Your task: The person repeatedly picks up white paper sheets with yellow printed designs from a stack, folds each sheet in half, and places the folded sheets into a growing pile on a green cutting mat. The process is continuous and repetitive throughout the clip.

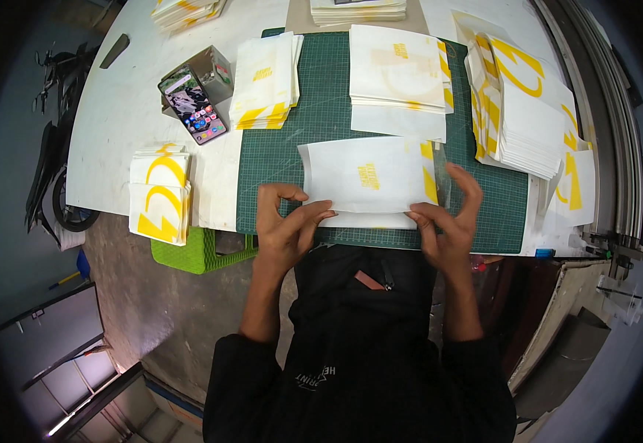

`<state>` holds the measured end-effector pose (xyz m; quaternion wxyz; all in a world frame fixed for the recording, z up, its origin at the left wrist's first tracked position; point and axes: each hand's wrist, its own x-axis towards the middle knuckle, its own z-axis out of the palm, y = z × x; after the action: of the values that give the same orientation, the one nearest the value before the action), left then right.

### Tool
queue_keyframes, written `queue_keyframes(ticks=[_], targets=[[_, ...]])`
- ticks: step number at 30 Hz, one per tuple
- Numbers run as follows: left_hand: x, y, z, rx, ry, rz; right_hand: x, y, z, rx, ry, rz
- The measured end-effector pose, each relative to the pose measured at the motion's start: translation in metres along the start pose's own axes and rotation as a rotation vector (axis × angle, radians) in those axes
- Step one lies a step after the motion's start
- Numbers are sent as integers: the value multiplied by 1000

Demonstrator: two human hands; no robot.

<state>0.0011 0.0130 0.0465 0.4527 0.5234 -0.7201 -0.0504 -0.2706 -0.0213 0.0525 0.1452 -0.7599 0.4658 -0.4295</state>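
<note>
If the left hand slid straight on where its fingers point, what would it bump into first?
The left hand would first meet the rectangular white paper piece with yellow print, which it already touches. Beyond, probably the right hand; depth is unclear.

Phone [193, 105] w/ lit screen against grey box [219, 77]; m'bike [39, 176] far L.

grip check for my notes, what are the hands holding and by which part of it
The left hand and right hand pinch the white-and-yellow paper at its near side.
</note>
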Motion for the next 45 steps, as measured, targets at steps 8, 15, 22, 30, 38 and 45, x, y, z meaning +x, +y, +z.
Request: queue_keyframes(ticks=[8,15,22,30,38,45], targets=[[14,9,0,-1,-132,142,17,-30,27,-42,-294,-304],[4,-4,-23,-35,-102,61,0,41,-36,-79,-339,-66],[8,-4,-17,-168,-80,-3,22,8,-27,214,-257,-20],[9,-1,-27,-185,-89,-45,22,1,-13,339,-296,-24],[24,18,-41,58,-333,-62,18,-1,-13,383,-301,-21],[41,43,-12,-60,-432,79,19,-5,-12,410,-335,-26]])
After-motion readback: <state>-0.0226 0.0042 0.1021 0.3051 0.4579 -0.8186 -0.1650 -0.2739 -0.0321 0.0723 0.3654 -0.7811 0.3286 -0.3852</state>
